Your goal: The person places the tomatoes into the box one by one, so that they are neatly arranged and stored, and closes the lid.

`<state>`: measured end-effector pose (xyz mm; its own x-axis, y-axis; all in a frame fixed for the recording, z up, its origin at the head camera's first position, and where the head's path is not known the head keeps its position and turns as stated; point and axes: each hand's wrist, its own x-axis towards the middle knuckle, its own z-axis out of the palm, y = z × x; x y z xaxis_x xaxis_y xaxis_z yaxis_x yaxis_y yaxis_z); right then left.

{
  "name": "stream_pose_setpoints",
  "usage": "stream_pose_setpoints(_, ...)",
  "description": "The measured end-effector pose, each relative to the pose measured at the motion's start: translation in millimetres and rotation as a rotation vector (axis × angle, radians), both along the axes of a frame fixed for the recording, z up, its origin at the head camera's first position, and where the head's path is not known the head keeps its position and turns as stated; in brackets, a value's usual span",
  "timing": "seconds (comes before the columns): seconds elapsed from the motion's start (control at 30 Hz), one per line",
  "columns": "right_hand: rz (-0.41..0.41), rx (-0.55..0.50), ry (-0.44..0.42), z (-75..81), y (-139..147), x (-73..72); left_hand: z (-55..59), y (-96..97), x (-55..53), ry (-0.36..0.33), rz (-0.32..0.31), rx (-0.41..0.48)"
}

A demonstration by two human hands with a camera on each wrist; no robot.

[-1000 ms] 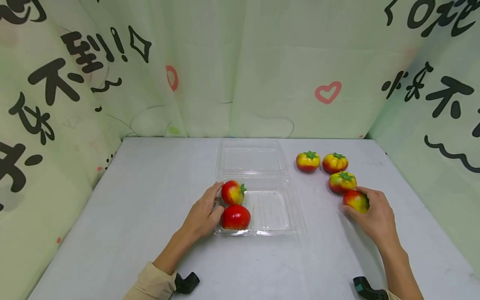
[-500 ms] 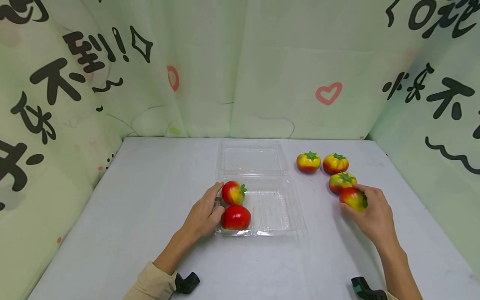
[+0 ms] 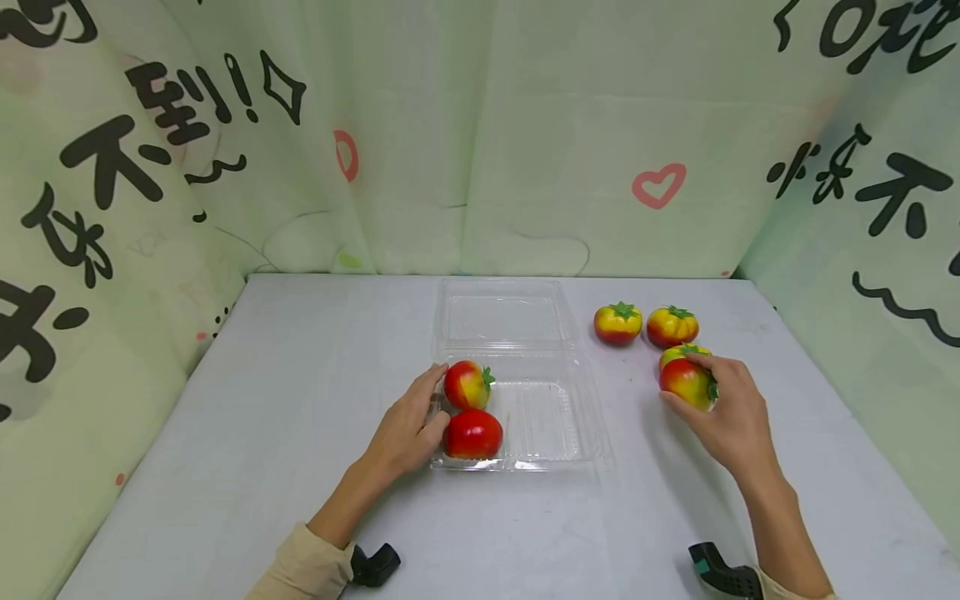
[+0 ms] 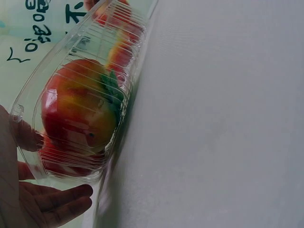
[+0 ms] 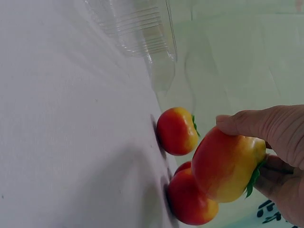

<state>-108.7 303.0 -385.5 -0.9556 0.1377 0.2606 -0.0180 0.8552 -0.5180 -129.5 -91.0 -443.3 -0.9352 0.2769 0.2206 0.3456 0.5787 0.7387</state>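
My right hand (image 3: 731, 421) holds a red-and-yellow tomato (image 3: 684, 382) with a green leafy top, raised off the table, as the right wrist view shows. It partly hides another tomato (image 3: 671, 354) behind it in the head view. My left hand (image 3: 405, 429) grips the left edge of a clear plastic container (image 3: 555, 421), whose lid (image 3: 502, 321) lies folded open at the back. Two tomatoes sit along the container's left side: a red-and-yellow one (image 3: 463, 385) with its leaves turned right, and a redder one (image 3: 472, 435) in front.
Two more yellow-and-red tomatoes, one on the left (image 3: 618, 323) and one on the right (image 3: 672, 326), stand at the back right of the white table (image 3: 315, 358). A pale green printed curtain (image 3: 555, 150) encloses the back and sides.
My right hand has lifted the tomato and carried it left and slightly back, covering part of the tomato behind. The left hand and the container have stayed in place.
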Motion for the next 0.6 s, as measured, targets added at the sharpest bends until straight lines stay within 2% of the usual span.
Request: stream_pose_setpoints(0.6,0.071,-0.058,0.04,11.7,-33,-14.3,1.1,0.3,0.3,0.002,0.001,-0.005)
